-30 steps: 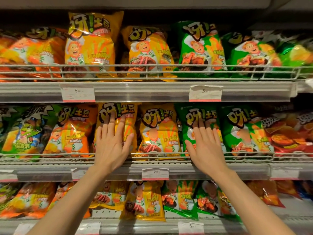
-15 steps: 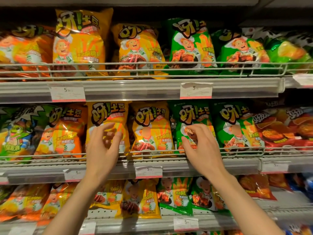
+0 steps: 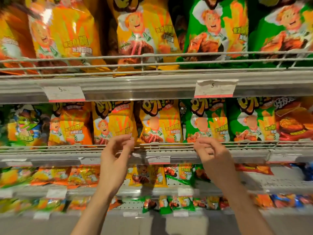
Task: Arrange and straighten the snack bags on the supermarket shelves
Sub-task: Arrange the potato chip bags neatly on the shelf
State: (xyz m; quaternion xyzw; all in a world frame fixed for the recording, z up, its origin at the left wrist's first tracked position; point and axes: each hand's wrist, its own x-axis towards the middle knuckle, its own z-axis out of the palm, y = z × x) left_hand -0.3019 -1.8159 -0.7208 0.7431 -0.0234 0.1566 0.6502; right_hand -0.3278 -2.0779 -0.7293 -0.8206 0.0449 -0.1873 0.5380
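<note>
Snack bags stand upright in a row on the middle shelf: an orange bag [image 3: 71, 126], two yellow bags [image 3: 113, 121] [image 3: 160, 122] and two green bags [image 3: 206, 121] [image 3: 252, 122]. My left hand [image 3: 116, 155] hovers in front of the wire rail [image 3: 50, 147], just below the left yellow bag, fingers loosely curled and holding nothing. Below the left green bag, my right hand [image 3: 213, 155] is at the same height, also loosely curled and holding nothing. I cannot tell whether either hand's fingertips touch a bag.
The upper shelf holds larger yellow bags [image 3: 67, 31] [image 3: 144, 31] and green bags [image 3: 215, 28] behind its own wire rail. Price tags [image 3: 65, 94] [image 3: 215, 88] hang on the shelf edge. A red bag [image 3: 294, 122] sits far right. Lower shelves hold smaller bags [image 3: 147, 175].
Both hands lay flat on the yellow and green bags a second ago. They have since come off, dropped to the rail, and their fingers have curled. The view has moved closer to the shelves.
</note>
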